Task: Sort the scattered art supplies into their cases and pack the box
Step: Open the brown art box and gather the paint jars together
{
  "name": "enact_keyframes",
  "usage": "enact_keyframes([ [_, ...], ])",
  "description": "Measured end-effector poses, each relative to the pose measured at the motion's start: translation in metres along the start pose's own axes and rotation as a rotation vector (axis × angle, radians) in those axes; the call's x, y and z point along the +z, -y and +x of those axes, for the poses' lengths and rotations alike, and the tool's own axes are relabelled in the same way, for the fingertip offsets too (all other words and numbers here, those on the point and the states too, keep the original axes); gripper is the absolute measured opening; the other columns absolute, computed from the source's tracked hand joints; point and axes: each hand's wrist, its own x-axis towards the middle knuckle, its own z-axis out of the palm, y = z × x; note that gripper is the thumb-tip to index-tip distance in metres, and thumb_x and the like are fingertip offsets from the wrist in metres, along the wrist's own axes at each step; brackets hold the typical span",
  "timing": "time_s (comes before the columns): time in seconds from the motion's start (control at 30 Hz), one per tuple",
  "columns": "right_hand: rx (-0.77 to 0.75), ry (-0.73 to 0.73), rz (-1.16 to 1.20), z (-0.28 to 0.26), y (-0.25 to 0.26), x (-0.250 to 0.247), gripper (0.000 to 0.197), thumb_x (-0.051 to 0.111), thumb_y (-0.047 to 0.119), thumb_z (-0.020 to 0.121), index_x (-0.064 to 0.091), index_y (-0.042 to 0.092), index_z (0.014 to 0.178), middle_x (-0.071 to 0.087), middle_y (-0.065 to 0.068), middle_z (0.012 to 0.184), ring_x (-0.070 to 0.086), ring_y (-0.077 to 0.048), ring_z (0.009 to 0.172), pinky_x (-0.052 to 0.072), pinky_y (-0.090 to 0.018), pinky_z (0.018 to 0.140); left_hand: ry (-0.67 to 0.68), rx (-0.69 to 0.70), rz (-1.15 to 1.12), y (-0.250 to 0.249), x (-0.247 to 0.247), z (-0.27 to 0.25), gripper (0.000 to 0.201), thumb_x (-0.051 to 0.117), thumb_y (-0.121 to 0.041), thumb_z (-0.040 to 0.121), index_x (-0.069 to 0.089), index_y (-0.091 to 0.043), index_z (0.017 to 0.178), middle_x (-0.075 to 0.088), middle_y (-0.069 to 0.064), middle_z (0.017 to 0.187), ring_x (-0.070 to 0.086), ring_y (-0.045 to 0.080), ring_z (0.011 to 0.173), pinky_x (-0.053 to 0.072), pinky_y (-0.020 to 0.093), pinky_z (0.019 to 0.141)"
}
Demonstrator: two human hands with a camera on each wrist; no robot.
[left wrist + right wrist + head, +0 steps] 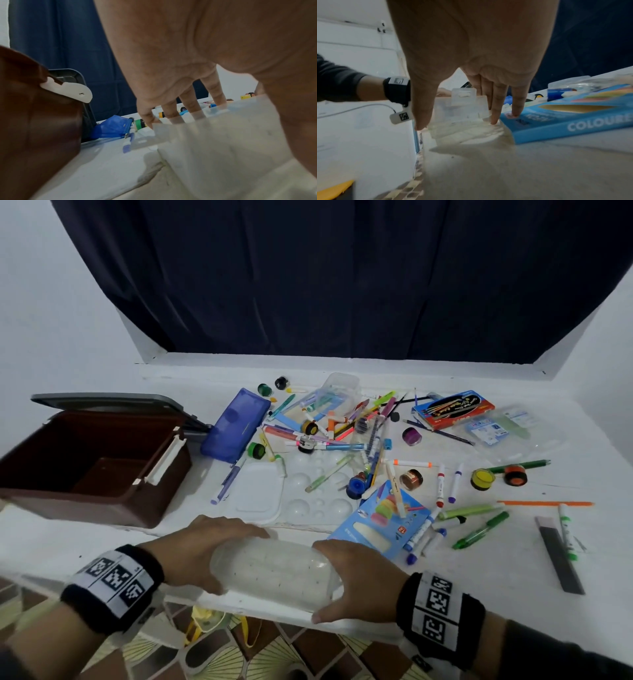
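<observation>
A clear plastic case [274,571] lies at the table's near edge, and I hold it with both hands. My left hand [202,549] grips its left end; my right hand [356,580] grips its right end, thumb on the near side. The left wrist view shows the fingers [188,105] over the case's [223,135] far wall. In the right wrist view the case [462,111], with a latch tab on top, sits between thumb and fingers [494,116]. An open brown box [92,467] stands at the left. Markers, pens and paint pots [342,433] are scattered across the middle.
A blue pencil case [236,424] lies right of the brown box. A white palette [308,494] sits behind my hands. A blue coloured-pencil box [387,518] touches my right fingers. A red brush box [452,409] and a dark ruler [560,556] lie at the right.
</observation>
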Motion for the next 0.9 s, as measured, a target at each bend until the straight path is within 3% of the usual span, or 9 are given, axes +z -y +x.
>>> enact_keyframes([
  [0.13,-0.015,0.015,-0.016,0.007,-0.001,0.004,0.088,0.076,0.052,0.075,0.032,0.017,0.143,0.035,0.0,0.143,0.032,-0.016,0.131,0.033,-0.033,0.11,0.011,0.002,0.06,0.007,0.001,0.006,0.1,0.084,-0.046,0.059,0.022,-0.073,0.133,0.045,-0.031,0.138,0.036,-0.004,0.128,0.027,0.033,0.111],
  [0.3,-0.042,-0.068,-0.08,0.009,-0.016,-0.01,0.077,0.077,0.05,0.066,0.045,0.016,0.128,0.03,0.006,0.126,0.029,-0.011,0.116,0.037,-0.029,0.103,-0.003,0.067,0.198,-0.002,0.004,0.021,0.107,0.078,-0.057,0.066,-0.005,-0.079,0.129,0.043,-0.021,0.145,0.038,0.005,0.132,0.031,0.033,0.104],
  [0.4,-0.005,-0.081,-0.099,0.011,-0.023,-0.021,0.076,0.078,0.051,0.065,0.048,0.018,0.126,0.029,0.008,0.124,0.029,-0.01,0.115,0.038,-0.023,0.101,-0.009,0.083,0.239,-0.01,0.003,0.033,0.104,0.078,-0.056,0.07,0.003,-0.067,0.142,0.038,-0.021,0.15,0.035,0.007,0.136,0.029,0.033,0.108],
  [0.5,0.022,-0.067,-0.133,0.015,-0.027,-0.027,0.079,0.076,0.053,0.066,0.046,0.018,0.131,0.031,0.006,0.126,0.026,-0.01,0.117,0.037,-0.026,0.105,-0.038,0.1,0.257,-0.012,0.0,0.044,0.102,0.078,-0.054,0.071,0.014,-0.053,0.151,0.041,-0.02,0.147,0.037,0.008,0.132,0.032,0.033,0.104],
  [0.73,0.101,-0.025,-0.19,0.032,-0.036,-0.041,0.077,0.073,0.05,0.073,0.042,0.017,0.135,0.035,0.001,0.13,0.027,-0.017,0.123,0.035,-0.034,0.108,-0.065,0.103,0.159,0.004,0.0,0.063,0.103,0.076,-0.058,0.07,0.014,-0.054,0.152,0.043,-0.018,0.132,0.039,0.008,0.12,0.038,0.034,0.102],
  [0.9,0.128,-0.003,-0.18,0.036,-0.037,-0.046,0.081,0.075,0.046,0.076,0.037,0.017,0.141,0.034,-0.002,0.14,0.026,-0.019,0.13,0.029,-0.033,0.112,-0.077,0.09,0.233,0.003,-0.001,0.071,0.105,0.075,-0.059,0.069,0.008,-0.056,0.15,0.042,-0.017,0.135,0.038,0.01,0.122,0.036,0.033,0.101],
])
